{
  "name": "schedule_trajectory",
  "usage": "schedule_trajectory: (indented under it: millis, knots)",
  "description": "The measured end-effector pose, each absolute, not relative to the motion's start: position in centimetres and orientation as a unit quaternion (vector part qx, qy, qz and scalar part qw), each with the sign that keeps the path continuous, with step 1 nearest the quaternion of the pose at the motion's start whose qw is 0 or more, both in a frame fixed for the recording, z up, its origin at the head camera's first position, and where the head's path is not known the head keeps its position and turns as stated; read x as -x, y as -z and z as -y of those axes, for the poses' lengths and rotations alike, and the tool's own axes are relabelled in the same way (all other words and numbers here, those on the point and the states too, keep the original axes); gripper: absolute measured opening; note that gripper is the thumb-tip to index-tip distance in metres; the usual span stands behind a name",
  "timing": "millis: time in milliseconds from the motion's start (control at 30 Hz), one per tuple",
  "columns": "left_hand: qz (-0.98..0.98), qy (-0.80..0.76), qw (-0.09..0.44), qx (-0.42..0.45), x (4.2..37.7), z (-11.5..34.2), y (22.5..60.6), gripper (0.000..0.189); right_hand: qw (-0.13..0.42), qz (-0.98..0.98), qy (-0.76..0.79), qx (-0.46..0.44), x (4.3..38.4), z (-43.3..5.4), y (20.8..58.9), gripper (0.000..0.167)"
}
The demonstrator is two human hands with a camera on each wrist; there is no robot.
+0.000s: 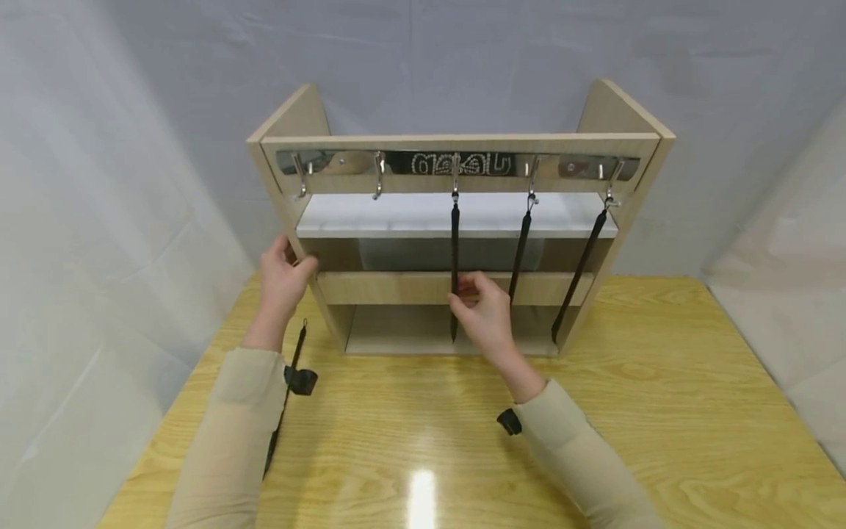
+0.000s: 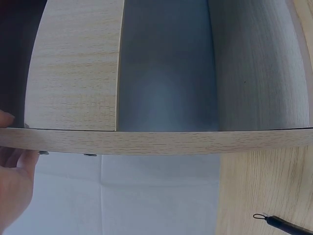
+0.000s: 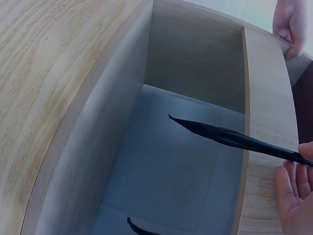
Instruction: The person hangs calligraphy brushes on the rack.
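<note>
A black calligraphy brush (image 1: pixel 454 242) hangs by its loop from the middle hook of a wooden shelf rack (image 1: pixel 383 288). My right hand (image 1: pixel 487 312) pinches its lower part between thumb and fingers; the dark pointed tip (image 3: pixel 195 127) shows in the right wrist view. Two more black brushes hang to the right, one (image 1: pixel 522 246) partly behind my right hand and another (image 1: pixel 581 268) on the rightmost hook. On the rack's left side panel, my left hand (image 1: pixel 280 278) grips the edge, thumb on the inner side and fingers outside.
Another black brush (image 1: pixel 299 349) lies on the wooden table (image 1: pixel 396 419) left of the rack, partly hidden by my left sleeve. A shiny metal hook strip (image 1: pixel 360 163) runs along the rack's upper board. Pale sheeting (image 1: pixel 456 59) hangs behind and at both sides.
</note>
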State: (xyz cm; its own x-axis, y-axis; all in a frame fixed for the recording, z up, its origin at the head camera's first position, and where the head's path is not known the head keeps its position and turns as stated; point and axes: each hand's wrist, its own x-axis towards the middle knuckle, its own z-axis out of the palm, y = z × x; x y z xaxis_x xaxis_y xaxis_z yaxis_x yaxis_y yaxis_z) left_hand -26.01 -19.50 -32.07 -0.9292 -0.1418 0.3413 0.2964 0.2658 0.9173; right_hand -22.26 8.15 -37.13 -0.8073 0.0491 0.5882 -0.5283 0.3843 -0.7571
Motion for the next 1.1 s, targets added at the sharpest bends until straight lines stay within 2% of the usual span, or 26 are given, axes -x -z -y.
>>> schedule_trajectory:
  millis: [767, 1100]
  knots:
    - [0.767, 0.607, 0.201, 0.055, 26.41, 19.53, 32.36, 0.046, 0.273, 0.791, -0.524, -0.159, 22.13, -8.14, 37.09, 0.015]
    - [0.775, 0.599, 0.193, 0.051, 26.11, 19.53, 32.18, 0.047, 0.272, 0.797, -0.518, -0.152, 22.07, -8.06, 37.23, 0.017]
